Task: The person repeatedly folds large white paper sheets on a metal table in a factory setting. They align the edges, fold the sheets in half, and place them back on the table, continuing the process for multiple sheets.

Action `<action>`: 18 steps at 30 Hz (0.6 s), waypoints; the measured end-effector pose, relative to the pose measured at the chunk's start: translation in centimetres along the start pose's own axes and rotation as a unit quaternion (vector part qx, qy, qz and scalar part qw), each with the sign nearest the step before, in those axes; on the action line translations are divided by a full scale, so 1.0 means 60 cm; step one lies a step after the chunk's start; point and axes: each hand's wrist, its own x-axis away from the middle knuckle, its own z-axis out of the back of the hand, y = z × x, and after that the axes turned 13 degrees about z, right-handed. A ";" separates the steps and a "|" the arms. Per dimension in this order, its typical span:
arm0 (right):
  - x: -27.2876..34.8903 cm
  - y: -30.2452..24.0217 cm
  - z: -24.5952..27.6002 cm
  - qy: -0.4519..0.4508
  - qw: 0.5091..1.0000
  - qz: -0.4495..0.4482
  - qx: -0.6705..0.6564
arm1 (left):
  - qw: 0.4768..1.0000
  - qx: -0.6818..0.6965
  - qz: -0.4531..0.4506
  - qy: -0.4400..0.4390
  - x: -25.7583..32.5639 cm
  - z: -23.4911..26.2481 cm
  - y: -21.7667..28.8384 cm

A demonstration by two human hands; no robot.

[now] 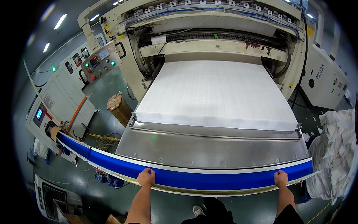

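Note:
My left hand (pixel 146 177) rests, fingers curled in, at the near edge of a long blue conveyor belt (pixel 209 180). Farther right along the same belt, my right hand (pixel 281 178) is also curled closed. Nothing shows in either hand. Beyond the belt lies a bare steel plate (pixel 212 149). A wide, flat stack of white sheets (pixel 220 93) sits behind that plate, reaching back under the machine. Both hands are apart from the stack.
A large cream machine frame (pixel 212 46) spans the back. At left are a control panel (pixel 100 62) with lit buttons, a white cabinet (pixel 63 97) and a cardboard-topped post (pixel 119 108). White crumpled material (pixel 332 153) is heaped at right. My shoe (pixel 198 211) shows below the belt.

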 end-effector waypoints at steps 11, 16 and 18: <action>0.008 0.012 -0.008 -0.008 1.000 0.012 0.003 | 1.000 0.001 -0.003 0.001 0.003 0.009 -0.003; 0.002 0.022 -0.013 -0.013 1.000 0.014 0.025 | 1.000 -0.001 -0.007 -0.019 0.000 0.006 0.007; 0.003 -0.009 -0.005 -0.023 1.000 0.012 0.000 | 1.000 0.003 -0.018 -0.004 -0.011 0.002 -0.014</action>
